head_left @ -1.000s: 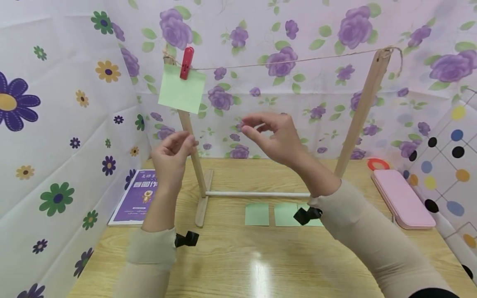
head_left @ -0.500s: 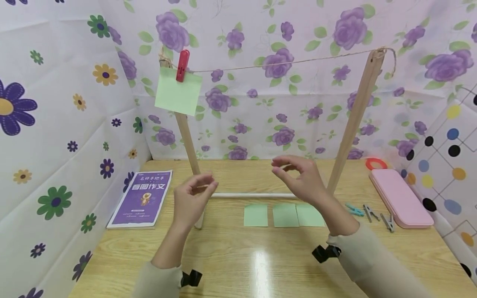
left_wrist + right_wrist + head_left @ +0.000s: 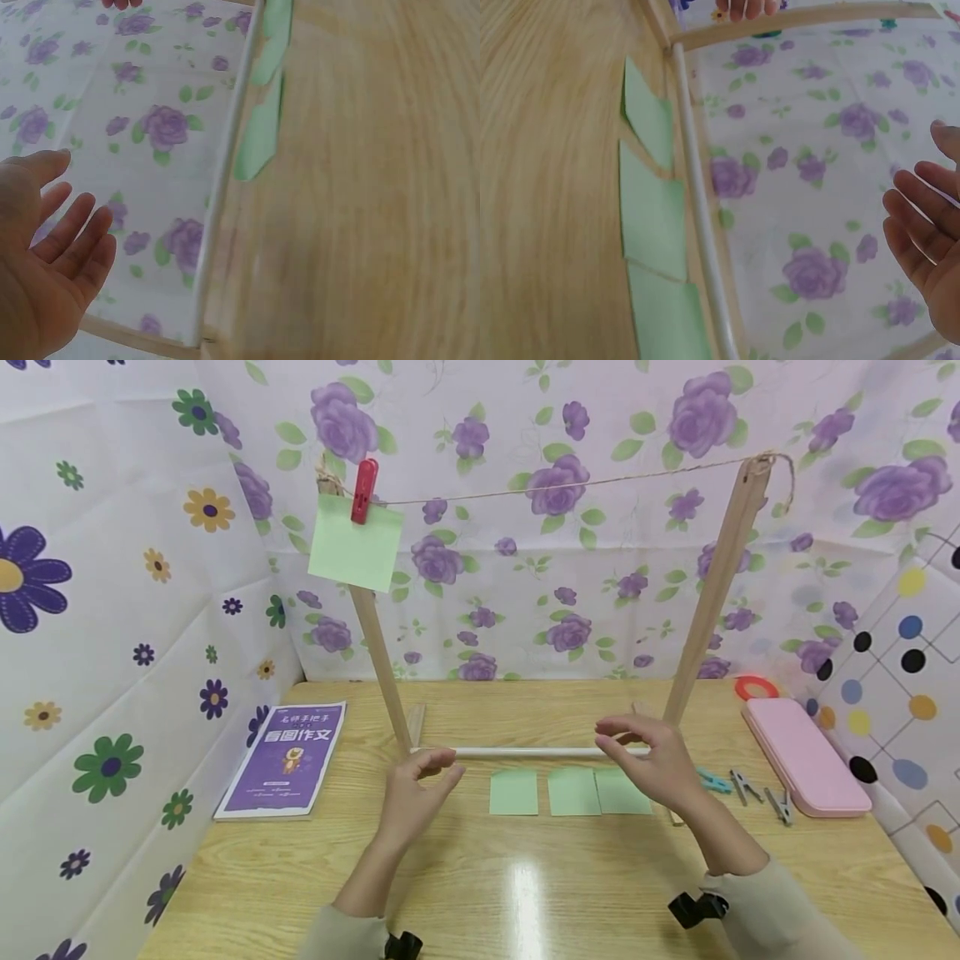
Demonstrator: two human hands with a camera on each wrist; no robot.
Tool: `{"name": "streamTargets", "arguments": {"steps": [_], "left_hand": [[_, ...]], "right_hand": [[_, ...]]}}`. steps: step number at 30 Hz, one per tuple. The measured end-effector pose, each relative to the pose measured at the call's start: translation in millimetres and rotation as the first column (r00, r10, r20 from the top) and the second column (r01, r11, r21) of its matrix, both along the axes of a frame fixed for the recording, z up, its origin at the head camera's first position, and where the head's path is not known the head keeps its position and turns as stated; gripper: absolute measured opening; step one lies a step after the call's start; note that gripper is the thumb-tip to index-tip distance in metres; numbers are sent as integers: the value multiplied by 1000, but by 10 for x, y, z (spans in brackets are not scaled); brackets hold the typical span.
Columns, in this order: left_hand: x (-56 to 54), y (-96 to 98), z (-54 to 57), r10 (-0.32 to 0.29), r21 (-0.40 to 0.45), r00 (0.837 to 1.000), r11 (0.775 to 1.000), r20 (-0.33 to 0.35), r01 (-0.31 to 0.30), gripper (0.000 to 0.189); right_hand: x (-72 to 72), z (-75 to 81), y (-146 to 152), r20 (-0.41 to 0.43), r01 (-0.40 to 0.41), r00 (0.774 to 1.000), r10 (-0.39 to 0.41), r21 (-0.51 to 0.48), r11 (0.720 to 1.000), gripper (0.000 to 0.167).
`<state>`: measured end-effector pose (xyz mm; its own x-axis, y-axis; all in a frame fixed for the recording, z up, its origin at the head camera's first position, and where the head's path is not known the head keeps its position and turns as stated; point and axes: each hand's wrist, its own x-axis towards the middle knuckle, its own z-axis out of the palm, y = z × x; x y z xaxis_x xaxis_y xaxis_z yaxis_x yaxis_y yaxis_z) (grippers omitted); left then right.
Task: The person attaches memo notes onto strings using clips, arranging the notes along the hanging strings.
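Both hands are raised over the table and hold nothing. My left hand (image 3: 414,793), fingers relaxed, is left of three green sticky notes (image 3: 513,792) lying in a row. The right hand (image 3: 654,758) hovers above the right end of that row, its fingers loosely bent. In the left wrist view the left palm (image 3: 45,277) shows bare, with fingers spread. The right fingers (image 3: 922,217) are likewise apart in the right wrist view. Another green sticky note (image 3: 355,545) hangs from a twine line (image 3: 555,487) at the upper left, clipped by a red clothespin (image 3: 364,491).
Two wooden posts (image 3: 718,589) hold the twine, joined low down by a white rod (image 3: 517,752). At the right lie a teal clip (image 3: 713,780), two grey clips (image 3: 742,787), a pink case (image 3: 806,757) and a red ring (image 3: 756,687). A purple book (image 3: 285,760) lies left.
Both hands have come down from near the hanging note toward the table, shifting right. The clips at the right, earlier hidden by the right arm, now show. The note stays clipped.
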<state>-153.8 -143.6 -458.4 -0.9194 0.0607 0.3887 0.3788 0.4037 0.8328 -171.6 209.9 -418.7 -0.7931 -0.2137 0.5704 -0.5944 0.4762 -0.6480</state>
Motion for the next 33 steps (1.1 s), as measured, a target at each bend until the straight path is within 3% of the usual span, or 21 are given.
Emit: {"name": "streamTargets", "arguments": {"steps": [7, 12, 16, 19, 25, 30, 33], "left_hand": [[-61, 74, -217, -29, -2, 998, 1000, 51, 29, 24], [-118, 138, -359, -28, -61, 991, 997, 133, 36, 32], [-141, 179, -445, -38, -104, 980, 993, 193, 59, 36], [-148, 203, -491, -59, -91, 971, 992, 232, 82, 37], [-143, 251, -580, -97, -116, 940, 983, 327, 142, 50], [-167, 302, -624, -94, -126, 943, 982, 319, 140, 51], [-195, 318, -645, -108, -121, 947, 981, 304, 150, 53]], "right_hand": [[34, -188, 301, 1, 64, 998, -64, 25, 998, 19], [47, -302, 510, 66, 133, 989, -133, 5, 991, 16], [49, -414, 683, 114, 199, 973, -199, 11, 980, 16], [64, -482, 823, 143, 239, 961, -238, 10, 971, 19], [128, -580, 1095, 254, 275, 935, -249, -71, 959, 25], [110, -654, 1279, 242, 317, 923, -300, -35, 948, 27], [99, -672, 1371, 257, 349, 903, -344, 29, 937, 31]]}}
